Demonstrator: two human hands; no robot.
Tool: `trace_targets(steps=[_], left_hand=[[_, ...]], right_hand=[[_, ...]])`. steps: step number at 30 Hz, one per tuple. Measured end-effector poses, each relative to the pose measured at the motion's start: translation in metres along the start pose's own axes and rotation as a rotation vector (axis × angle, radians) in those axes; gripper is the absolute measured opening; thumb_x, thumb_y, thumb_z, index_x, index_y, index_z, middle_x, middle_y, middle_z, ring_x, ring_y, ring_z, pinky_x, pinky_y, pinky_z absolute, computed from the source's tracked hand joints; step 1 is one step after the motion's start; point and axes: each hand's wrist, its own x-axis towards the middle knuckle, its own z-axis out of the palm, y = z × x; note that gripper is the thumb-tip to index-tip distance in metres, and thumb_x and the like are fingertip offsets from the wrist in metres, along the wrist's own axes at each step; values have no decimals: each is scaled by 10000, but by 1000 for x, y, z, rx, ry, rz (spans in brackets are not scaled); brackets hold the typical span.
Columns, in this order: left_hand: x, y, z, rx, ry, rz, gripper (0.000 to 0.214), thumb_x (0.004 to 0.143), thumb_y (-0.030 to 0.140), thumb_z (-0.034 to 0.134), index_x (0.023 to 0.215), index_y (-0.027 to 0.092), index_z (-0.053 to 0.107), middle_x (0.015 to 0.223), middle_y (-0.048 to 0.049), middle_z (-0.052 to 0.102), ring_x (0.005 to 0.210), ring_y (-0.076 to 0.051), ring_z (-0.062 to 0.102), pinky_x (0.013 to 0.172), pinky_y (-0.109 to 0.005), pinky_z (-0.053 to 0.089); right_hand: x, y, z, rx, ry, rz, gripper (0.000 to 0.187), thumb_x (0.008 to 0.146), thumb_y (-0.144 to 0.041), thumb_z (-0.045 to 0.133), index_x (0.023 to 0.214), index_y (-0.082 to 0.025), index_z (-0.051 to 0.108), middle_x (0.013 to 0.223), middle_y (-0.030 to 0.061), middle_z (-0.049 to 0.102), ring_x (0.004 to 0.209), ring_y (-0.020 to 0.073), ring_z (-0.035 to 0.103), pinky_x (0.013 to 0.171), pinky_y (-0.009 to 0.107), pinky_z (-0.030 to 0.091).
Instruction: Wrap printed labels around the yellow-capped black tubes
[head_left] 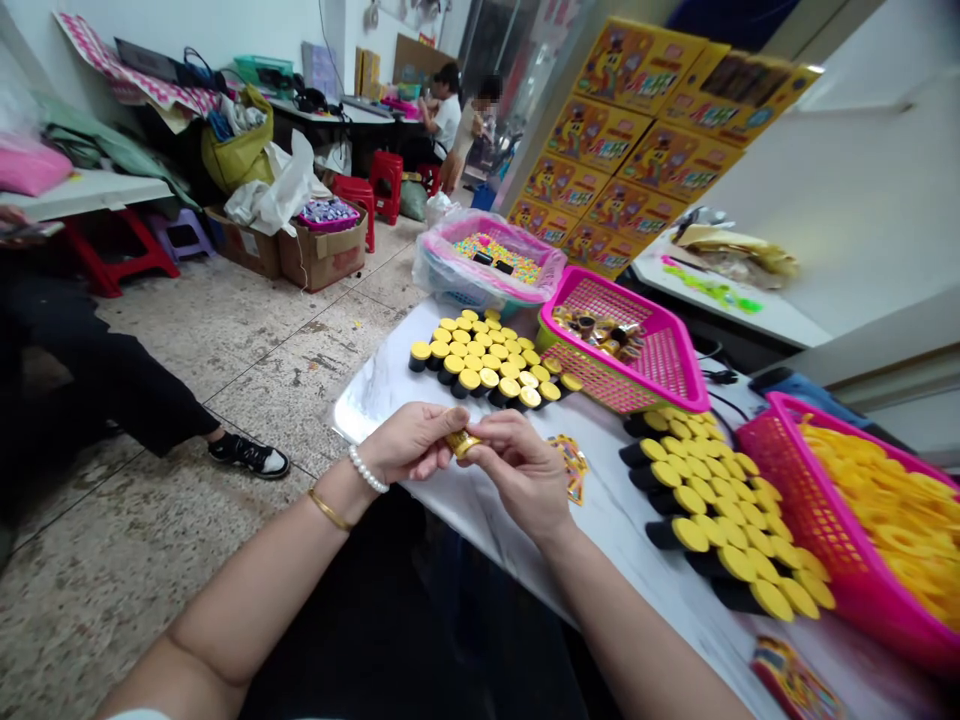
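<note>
My left hand (411, 440) and my right hand (526, 468) meet at the table's near edge, both closed on one small shiny gold-wrapped piece (462, 442). Fingertips cover its ends, so its full shape is hidden. Just beyond my hands, black tubs with yellow lids (480, 352) stand upright in a tight group. Beside my right hand lie printed colourful labels (573, 468) on the white marbled table (487, 510). Further right is a second group of yellow-lidded black tubs (724, 500).
A pink basket (626, 385) holds gold-wrapped pieces; a plastic-lined basin (427, 262) holds colourful beads. Yellow parts (892, 510) fill another pink basket at right. Printed yellow boxes (600, 135) are stacked behind. A seated person's leg (142, 390) extends at left.
</note>
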Motion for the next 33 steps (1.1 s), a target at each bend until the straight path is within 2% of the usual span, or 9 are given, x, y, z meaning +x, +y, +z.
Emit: trace_targets(steps=[5,9,12,16,20,23,26,28,33], left_hand=[[1,2,-1,34,-32,-22,619,682,727,692,677,112,624,424,38,529,254,-25,359,268,-160,168],[3,0,0,3,-2,-10,625,666,739,695,719,126,587,441,30,557,252,-43,386,266,-163,200],[3,-1,2,-8,42,5,645,680,757,669,846,144,559,481,20,603,260,-60,415,273,-157,240],[2,-3,8,35,84,-3,675,696,723,691,1018,165,490,533,-5,648,310,-105,504,304,-163,308],[-2,-7,14,126,129,66,648,704,631,744,1071,149,511,565,7,644,358,-106,538,351,-175,358],[-5,-7,9,256,287,155,519,731,566,734,975,131,590,615,4,635,413,-94,541,400,-195,381],[-2,0,-14,440,607,355,418,722,470,752,949,136,646,708,-2,642,534,-94,561,543,-226,452],[8,9,-35,581,781,450,463,687,434,783,1025,146,652,831,-26,660,653,-122,583,645,-262,482],[45,31,-69,948,834,414,625,609,386,848,1152,151,645,972,-75,638,773,-179,587,783,-343,493]], right_hand=[[-2,0,1,1,28,-8,47,792,-250,791,824,-263,760,787,-3,592,607,128,652,563,296,592],[-4,3,3,-61,-31,-34,206,763,-250,808,958,-286,752,938,17,607,728,129,660,616,275,583],[7,2,-6,-98,-58,35,201,723,-301,829,894,-246,739,909,19,631,732,138,662,643,287,588],[55,-18,-51,-151,244,164,289,704,-370,815,905,-192,707,832,29,700,692,169,688,664,340,599],[86,-39,-104,-308,594,13,447,704,-330,770,1124,-196,696,923,23,687,716,160,683,677,336,598],[58,-36,-110,-589,401,104,276,770,-374,709,959,-183,774,824,40,702,617,157,635,608,331,557],[8,-16,-100,-833,100,91,175,780,-346,716,877,-237,813,817,46,705,706,178,641,684,335,530],[-16,0,-96,-900,8,90,139,774,-333,729,858,-265,817,839,48,701,788,206,647,736,357,521],[-20,19,-94,-925,-69,37,163,830,-340,691,718,-245,762,765,46,678,810,232,618,739,376,494]])
